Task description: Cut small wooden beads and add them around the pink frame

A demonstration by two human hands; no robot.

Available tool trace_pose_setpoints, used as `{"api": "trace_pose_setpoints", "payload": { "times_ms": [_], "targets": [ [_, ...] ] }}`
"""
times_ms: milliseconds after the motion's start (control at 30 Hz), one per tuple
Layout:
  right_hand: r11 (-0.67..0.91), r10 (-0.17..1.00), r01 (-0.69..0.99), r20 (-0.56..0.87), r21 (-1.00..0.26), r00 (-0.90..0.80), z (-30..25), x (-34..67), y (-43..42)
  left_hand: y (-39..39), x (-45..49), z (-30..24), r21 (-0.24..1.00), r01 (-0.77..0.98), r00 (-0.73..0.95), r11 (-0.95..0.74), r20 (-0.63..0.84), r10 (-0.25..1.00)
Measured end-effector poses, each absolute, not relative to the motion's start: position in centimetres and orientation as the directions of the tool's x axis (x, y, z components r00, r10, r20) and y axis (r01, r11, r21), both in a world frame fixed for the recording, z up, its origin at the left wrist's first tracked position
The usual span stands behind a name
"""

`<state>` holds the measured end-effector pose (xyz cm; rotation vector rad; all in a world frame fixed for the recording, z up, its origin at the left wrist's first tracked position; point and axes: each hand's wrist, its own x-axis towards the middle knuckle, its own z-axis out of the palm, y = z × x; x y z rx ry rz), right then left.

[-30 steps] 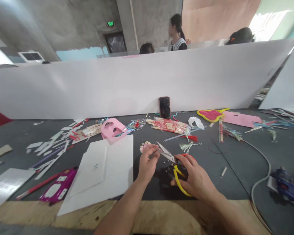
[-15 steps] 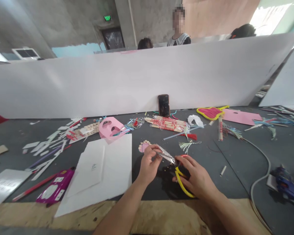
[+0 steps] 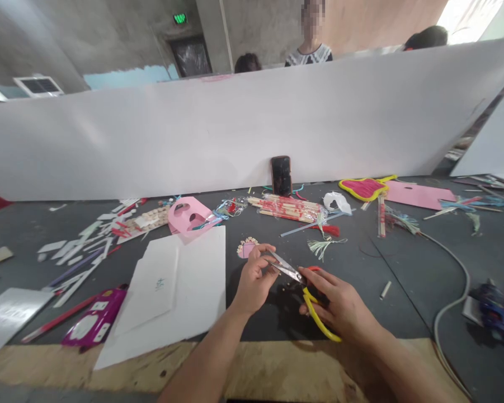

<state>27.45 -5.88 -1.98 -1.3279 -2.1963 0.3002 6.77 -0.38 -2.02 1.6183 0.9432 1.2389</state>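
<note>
My right hand (image 3: 339, 302) grips a pair of scissors (image 3: 292, 272) by its yellow and red handles. The blades stand apart and point left, toward the fingertips of my left hand (image 3: 255, 280). Those fingers are pinched together at the blade tips; whatever is between them is too small to make out. Just beyond my left hand lies a small pink card piece (image 3: 246, 249) with pale beads along its curved edge. Tiny pale bits are scattered on the dark table beneath the scissors.
White sheets (image 3: 197, 280) and a purple packet (image 3: 94, 322) lie to the left. Farther back are a pink cut-out card (image 3: 193, 215), wrapped sticks (image 3: 287, 208), tassels (image 3: 319, 246) and a phone (image 3: 281, 175) leaning on a white partition (image 3: 184, 134). A cable (image 3: 453, 263) curves at right.
The view has tipped down slightly. The scissors have changed angle a little, and the yellow handle has swung slightly to the right. My left hand keeps its pinch near the blades.
</note>
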Motion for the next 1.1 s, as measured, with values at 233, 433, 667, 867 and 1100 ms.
{"api": "trace_pose_setpoints", "payload": {
  "times_ms": [233,433,667,867,1100],
  "targets": [
    [0.500,0.859,0.761,0.350,-0.413,-0.375,-2.0,27.4,-6.2,-0.6,7.0,-1.7,0.960,-0.003,0.229,-0.280,0.273,0.934],
    [0.509,0.854,0.759,0.343,-0.405,-0.390,-2.0,27.3,-6.5,-0.7,6.8,-1.6,0.954,-0.008,0.240,-0.298,0.292,0.926],
    [0.492,0.860,0.773,0.364,-0.400,-0.359,-2.2,27.2,-6.6,-0.9,7.0,-1.6,0.951,-0.027,0.204,-0.307,0.306,0.930],
    [0.468,0.872,0.784,0.358,-0.409,-0.333,-1.9,27.1,-6.3,-0.7,7.1,-1.9,0.941,0.024,0.156,-0.336,0.329,0.932],
    [0.406,0.905,0.841,0.284,-0.357,-0.316,-0.2,26.2,-6.9,-0.8,7.0,-2.1,0.920,-0.010,0.160,-0.392,0.388,0.908]
  ]
}}
